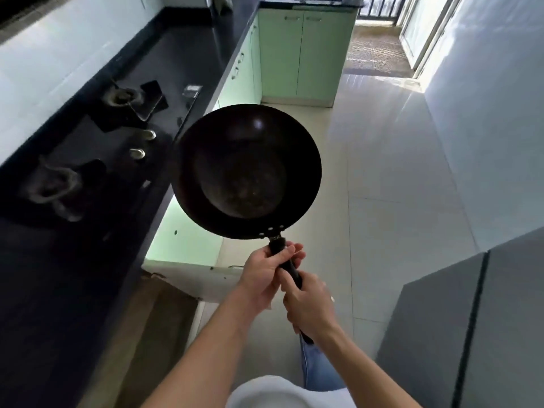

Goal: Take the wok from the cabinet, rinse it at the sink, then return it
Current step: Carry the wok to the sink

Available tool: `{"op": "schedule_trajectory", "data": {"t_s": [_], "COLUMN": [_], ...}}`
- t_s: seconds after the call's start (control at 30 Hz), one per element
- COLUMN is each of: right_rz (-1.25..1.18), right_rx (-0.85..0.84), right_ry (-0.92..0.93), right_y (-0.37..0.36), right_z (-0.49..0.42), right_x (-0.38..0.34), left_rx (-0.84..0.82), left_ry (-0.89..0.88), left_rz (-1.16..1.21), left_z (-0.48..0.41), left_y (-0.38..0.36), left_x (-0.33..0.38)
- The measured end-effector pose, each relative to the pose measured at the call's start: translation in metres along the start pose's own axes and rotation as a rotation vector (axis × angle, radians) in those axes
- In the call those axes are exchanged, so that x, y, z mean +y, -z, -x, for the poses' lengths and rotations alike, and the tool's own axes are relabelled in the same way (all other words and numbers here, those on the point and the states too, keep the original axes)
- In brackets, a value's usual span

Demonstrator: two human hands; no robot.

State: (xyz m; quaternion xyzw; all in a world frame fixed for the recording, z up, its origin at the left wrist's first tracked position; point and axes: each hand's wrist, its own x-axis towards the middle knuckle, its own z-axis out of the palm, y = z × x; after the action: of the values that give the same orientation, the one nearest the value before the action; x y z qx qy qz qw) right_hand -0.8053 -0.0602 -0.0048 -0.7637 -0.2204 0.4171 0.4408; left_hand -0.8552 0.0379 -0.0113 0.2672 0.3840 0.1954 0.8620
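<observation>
1. Your daylight comes from the balcony opening [378, 13] at the top right and washes out the mat [374, 51] before it.
2. The tiled floor [382, 172] gives back a broad pale sheen, and the right wall [485, 113] carries streaks of glare.
3. The black countertop [182, 48] on your left sits dim; its burners [56, 184] look smeared and soft.
4. One small bright spot glints inside the wok [247, 172].
5. Your right hand [309, 307] is slightly blurred.
6. Straight lines bow towards the edges, as a wide lens bends them.
</observation>
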Motion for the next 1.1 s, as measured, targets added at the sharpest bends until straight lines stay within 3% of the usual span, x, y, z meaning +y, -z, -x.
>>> {"op": "schedule_trajectory", "data": {"t_s": [0.53, 1.1], "right_rz": [-0.021, 0.080], "right_rx": [0.034, 0.085], "right_ry": [0.045, 0.077], "right_y": [0.163, 0.217], "right_z": [-0.192, -0.364], "right_x": [-0.050, -0.101], "left_rx": [-0.010, -0.008], "left_ry": [0.014, 0.028], "left_rz": [-0.043, -0.057], "left_z": [-0.189, -0.354], "left_y": [-0.169, -0.231], "left_x": [0.040, 0.106]}}
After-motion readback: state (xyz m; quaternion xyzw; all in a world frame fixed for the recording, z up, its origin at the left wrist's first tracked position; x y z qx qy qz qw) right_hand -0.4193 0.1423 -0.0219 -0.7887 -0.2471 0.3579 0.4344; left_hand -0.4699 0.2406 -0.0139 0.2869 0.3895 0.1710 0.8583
